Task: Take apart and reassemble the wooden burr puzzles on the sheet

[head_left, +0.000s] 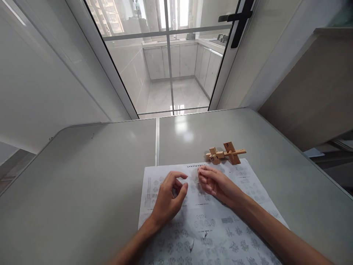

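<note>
A large white sheet (217, 217) printed with small grey diagrams lies on the table beneath both hands. My left hand (170, 195) hovers over its left half, fingers curved and a gap between thumb and forefinger, with nothing seen between them. To the right, my right hand (212, 182) has its fingers curled and thumb pressed in near the sheet's top edge; whatever it holds, if anything, is hidden. Just beyond it sits a wooden toy plane (226, 152) of light interlocking pieces with inked marks, at the sheet's far edge.
A grey-green table (91, 184) with a pale seam (157, 141) spreads around the sheet. Two small dark marks show on the lower part of the sheet. Past the far edge stands a glass door (171, 70) with a black handle (238, 18); white walls flank it.
</note>
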Available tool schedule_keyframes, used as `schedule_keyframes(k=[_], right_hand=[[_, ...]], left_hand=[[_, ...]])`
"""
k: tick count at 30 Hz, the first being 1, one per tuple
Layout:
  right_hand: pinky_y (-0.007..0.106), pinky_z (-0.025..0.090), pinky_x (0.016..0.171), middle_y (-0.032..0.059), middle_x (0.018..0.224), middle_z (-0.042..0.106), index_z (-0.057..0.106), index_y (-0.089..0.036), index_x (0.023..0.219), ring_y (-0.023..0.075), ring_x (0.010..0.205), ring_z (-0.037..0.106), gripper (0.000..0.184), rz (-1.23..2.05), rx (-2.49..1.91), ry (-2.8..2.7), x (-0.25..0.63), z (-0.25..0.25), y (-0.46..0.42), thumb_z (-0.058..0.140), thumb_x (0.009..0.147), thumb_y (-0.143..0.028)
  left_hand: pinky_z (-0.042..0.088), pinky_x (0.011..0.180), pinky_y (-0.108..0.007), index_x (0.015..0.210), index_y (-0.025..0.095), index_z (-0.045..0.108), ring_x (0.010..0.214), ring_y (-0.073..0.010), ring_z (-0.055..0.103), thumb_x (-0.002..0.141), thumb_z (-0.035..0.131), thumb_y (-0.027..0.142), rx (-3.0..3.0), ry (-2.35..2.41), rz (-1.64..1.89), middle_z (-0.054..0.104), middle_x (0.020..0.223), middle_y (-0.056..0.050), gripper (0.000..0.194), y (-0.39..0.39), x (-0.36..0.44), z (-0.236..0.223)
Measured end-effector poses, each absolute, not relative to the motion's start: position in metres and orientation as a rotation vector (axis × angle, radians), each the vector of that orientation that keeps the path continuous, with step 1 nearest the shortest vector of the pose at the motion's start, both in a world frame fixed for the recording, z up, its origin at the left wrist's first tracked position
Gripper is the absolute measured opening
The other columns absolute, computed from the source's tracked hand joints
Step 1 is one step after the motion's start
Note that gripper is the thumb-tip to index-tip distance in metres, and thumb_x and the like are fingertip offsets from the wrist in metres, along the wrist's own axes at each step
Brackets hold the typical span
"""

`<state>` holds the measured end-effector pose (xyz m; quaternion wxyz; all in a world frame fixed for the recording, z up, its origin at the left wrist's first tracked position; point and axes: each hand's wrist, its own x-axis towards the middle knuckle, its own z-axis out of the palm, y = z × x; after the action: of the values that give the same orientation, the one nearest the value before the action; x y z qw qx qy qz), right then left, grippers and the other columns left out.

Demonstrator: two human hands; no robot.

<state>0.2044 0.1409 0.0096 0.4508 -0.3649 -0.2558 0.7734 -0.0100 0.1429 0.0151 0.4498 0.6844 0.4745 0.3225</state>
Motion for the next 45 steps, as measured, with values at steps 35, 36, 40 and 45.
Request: schedule_keyframes(k=[35,36,40,45], right_hand=[[0.022,0.027,0.044,-0.0031,0.071,0.052,0.060,-0.020,0.081,0.0066,0.050,0.039,0.037,1.907,-0.916,-0.642,0.2034,0.0111,0.1398,0.086,0.085,-0.045],[0.022,0.028,0.044,-0.0031,0.071,0.052,0.060,-0.020,0.081,0.0067,0.051,0.040,0.037,1.908,-0.912,-0.641,0.2035,0.0111,0.1400,0.086,0.085,-0.045],[0.021,0.028,0.044,-0.0032,0.071,0.052,0.059,-0.019,0.081,0.0066,0.051,0.040,0.036,1.913,-0.903,-0.641,0.2037,0.0105,0.1405,0.085,0.086,-0.044],[0.021,0.028,0.043,-0.0035,0.071,0.053,0.060,-0.020,0.081,0.0070,0.050,0.039,0.036,1.913,-0.902,-0.632,0.2035,0.0099,0.1408,0.086,0.085,-0.044]], left_hand=[[0.046,0.065,-0.027,0.110,0.022,0.065,0.073,-0.0153,0.060,0.100,0.059,0.030,1.704,1.171,0.800,0.062,0.083,-0.001,0.014,0.1420,-0.0087,0.0198],[0.046,0.065,-0.027,0.110,0.022,0.065,0.072,-0.0153,0.059,0.100,0.059,0.030,1.703,1.171,0.796,0.062,0.083,-0.001,0.014,0.1420,-0.0087,0.0200],[0.046,0.065,-0.027,0.110,0.022,0.065,0.071,-0.0152,0.059,0.100,0.059,0.031,1.704,1.172,0.797,0.062,0.082,0.000,0.015,0.1421,-0.0089,0.0194],[0.047,0.065,-0.027,0.110,0.022,0.065,0.071,-0.0153,0.060,0.100,0.059,0.030,1.718,1.168,0.801,0.063,0.082,0.000,0.014,0.1426,-0.0095,0.0166]])
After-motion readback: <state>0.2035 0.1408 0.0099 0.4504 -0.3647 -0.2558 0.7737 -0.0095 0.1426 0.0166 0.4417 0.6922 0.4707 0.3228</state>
